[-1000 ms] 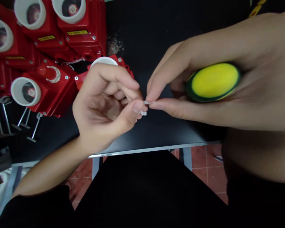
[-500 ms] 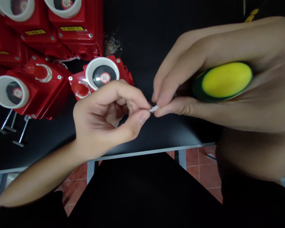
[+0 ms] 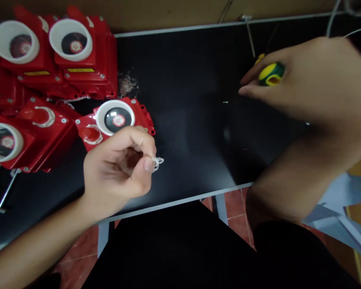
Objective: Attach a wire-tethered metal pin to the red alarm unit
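Here, the blurred right hand point(image 3: 309, 80) is gripping a partly hidden yellow-and-green handle point(image 3: 266, 73), while the left hand point(image 3: 117, 166) is pinching a half-covered white strand point(image 3: 158, 161) between closed fingers point(image 3: 140, 176) above the counter point(image 3: 192, 124).

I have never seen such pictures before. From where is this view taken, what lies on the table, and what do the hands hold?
There is no machine at work here: these are a person's two bare hands. The camera sits on that person's head and looks forward and down.

The left hand pinches a small white piece between thumb and finger. The right hand, a little blurred, holds a green and yellow handle; whether a tool continues from it is hidden.

On the black table, red boxes with round white rims stand at the left. Beside them lie some pale crumbs.
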Demonstrator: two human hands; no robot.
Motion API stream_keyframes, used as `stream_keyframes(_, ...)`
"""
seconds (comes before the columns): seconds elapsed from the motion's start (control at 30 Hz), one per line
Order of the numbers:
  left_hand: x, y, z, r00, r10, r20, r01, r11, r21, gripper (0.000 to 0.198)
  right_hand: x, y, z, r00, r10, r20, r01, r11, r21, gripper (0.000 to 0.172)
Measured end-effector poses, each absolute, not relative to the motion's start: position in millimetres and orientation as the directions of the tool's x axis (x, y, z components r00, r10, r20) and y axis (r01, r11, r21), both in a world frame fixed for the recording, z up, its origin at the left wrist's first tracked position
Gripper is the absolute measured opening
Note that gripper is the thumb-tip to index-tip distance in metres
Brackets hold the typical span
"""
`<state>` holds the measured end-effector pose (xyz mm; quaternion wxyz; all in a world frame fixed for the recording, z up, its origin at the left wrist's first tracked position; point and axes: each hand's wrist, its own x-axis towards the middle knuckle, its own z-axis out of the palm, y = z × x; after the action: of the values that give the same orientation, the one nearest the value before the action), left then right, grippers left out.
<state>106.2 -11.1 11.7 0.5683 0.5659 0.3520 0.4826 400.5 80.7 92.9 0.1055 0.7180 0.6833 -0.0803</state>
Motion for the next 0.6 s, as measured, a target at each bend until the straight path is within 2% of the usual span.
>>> stream_keyframes(0.07,108,-11,15,0.271,0.954,0.130,-0.128,-0.098,0.987,0.015,399,86,95,0.014,0.959,-0.282,1.000,-0.017,-0.009,0.011)
stream_keyframes(0.3,114,-16,23,0.166,0.986,0.005,-0.242,0.036,0.970,0.007,401,91,82,-0.164,0.901,-0.401,0.986,0.161,-0.042,0.008)
stream_keyframes(0.47,114,-14,25,0.145,0.989,0.016,-0.283,0.026,0.959,0.006,391,92,78,-0.149,0.899,-0.412,0.986,0.165,0.003,0.015)
stream_keyframes(0.6,114,-13,25,0.118,0.993,0.008,-0.304,0.028,0.952,0.004,391,93,71,-0.123,0.911,-0.394,0.982,0.170,0.086,0.016)
